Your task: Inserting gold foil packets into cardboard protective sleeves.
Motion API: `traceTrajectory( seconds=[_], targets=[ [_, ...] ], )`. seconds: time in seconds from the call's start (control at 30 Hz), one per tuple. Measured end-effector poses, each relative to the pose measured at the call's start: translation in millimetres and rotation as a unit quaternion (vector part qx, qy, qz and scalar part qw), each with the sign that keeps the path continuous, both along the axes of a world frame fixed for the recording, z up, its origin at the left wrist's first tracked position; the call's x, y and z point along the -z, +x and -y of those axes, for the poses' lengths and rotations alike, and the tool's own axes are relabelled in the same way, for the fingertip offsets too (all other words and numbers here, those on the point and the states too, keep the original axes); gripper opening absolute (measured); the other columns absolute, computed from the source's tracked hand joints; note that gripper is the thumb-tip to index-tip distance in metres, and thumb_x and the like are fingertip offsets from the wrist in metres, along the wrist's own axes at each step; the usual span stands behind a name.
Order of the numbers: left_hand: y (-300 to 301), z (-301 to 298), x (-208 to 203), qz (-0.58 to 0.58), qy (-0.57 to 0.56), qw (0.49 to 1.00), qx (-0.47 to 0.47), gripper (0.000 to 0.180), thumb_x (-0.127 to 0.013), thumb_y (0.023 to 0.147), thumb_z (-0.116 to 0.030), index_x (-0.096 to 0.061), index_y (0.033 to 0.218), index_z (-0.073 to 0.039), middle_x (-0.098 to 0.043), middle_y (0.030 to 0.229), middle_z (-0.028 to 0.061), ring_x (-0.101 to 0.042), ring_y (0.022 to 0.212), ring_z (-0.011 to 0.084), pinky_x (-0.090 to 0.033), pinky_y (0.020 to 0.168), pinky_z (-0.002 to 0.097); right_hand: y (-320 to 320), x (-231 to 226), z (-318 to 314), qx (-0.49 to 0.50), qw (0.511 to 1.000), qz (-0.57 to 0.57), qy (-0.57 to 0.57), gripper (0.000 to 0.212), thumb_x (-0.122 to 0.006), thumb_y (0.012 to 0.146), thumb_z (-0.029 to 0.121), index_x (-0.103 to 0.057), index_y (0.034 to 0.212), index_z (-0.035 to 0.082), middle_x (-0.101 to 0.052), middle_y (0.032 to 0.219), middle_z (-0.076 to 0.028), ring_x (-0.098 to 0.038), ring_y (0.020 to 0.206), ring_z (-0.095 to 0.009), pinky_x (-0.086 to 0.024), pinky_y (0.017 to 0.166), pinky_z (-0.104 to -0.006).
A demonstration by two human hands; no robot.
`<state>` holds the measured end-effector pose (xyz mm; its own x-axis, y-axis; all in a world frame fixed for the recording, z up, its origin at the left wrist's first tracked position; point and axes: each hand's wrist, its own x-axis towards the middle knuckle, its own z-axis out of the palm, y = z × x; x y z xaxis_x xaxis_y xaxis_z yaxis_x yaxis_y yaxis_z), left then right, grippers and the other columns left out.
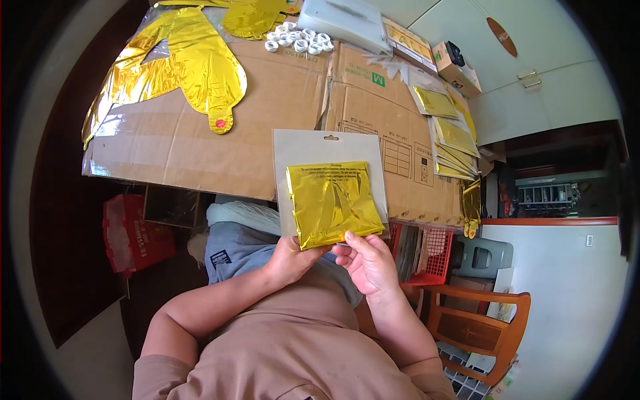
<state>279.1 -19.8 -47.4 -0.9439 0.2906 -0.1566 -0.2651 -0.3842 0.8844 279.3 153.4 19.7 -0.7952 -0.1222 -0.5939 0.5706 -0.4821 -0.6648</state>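
Observation:
A folded gold foil balloon (333,200) lies against a pale, flat plastic bag (330,143) with a hang hole at its top; whether it is inside the bag I cannot tell. My left hand (293,261) grips the lower left of this package from below, its fingers partly hidden behind it. At the lower right edge, my right hand (367,262) pinches the gold foil between thumb and fingers. The package is held above the near edge of the cardboard-covered table, close to my body.
Unfolded gold foil balloons (207,67) lie at the far left on the cardboard (267,100). White tape rolls (300,41) cluster at the back. Several packaged gold balloons (453,137) are stacked at the right. A wooden chair (480,327) and red basket (433,257) stand lower right.

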Motion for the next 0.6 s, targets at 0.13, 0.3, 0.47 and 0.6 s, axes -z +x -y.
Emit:
traceTrajectory(
  seconds=[0.13, 0.3, 0.47, 0.6],
  targets=[
    [0, -1, 9, -0.014, -0.02, 1.0, 0.019, 0.023, -0.067, 0.095, -0.002, -0.068, 0.118, -0.001, -0.074, 0.11, 0.0071, -0.067, 0.099, 0.0135, -0.054, 0.087, 0.0312, -5, -2, 7, 0.021, 0.999, -0.026, -0.015, 0.02, -0.064, 0.098, 0.01, -0.064, 0.115, -0.001, -0.072, 0.104, -0.011, -0.072, 0.092, -0.019, -0.061, 0.079, -0.0336],
    [0, -2, 11, -0.023, -0.011, 0.999, 0.02, 0.022, -0.068, 0.095, -0.005, -0.068, 0.117, 0.0, -0.074, 0.103, 0.0064, -0.066, 0.095, 0.0121, -0.053, 0.087, 0.0303, -16, -2, 11, 0.014, 1.0, -0.026, -0.002, 0.019, -0.063, 0.098, 0.01, -0.064, 0.113, -0.002, -0.072, 0.103, -0.012, -0.072, 0.093, -0.02, -0.061, 0.077, -0.034],
    [-1, 0, 10, -0.008, -0.035, 0.999, 0.033, 0.021, -0.068, 0.096, -0.007, -0.069, 0.116, 0.0, -0.074, 0.1, 0.0055, -0.065, 0.092, 0.0113, -0.053, 0.086, 0.0301, -17, 0, 4, 0.001, 1.0, -0.011, 0.005, 0.019, -0.062, 0.098, 0.008, -0.063, 0.114, -0.001, -0.072, 0.103, -0.012, -0.073, 0.09, -0.02, -0.061, 0.075, -0.0337],
    [-1, 0, 9, -0.004, -0.042, 0.998, 0.041, 0.019, -0.069, 0.096, -0.009, -0.069, 0.114, 0.0, -0.074, 0.099, 0.0056, -0.065, 0.091, 0.011, -0.053, 0.086, 0.03, -21, -3, 3, 0.002, 1.0, -0.012, 0.019, 0.019, -0.061, 0.098, 0.007, -0.063, 0.115, -0.001, -0.072, 0.103, -0.012, -0.073, 0.089, -0.02, -0.061, 0.075, -0.0335]
  ],
)
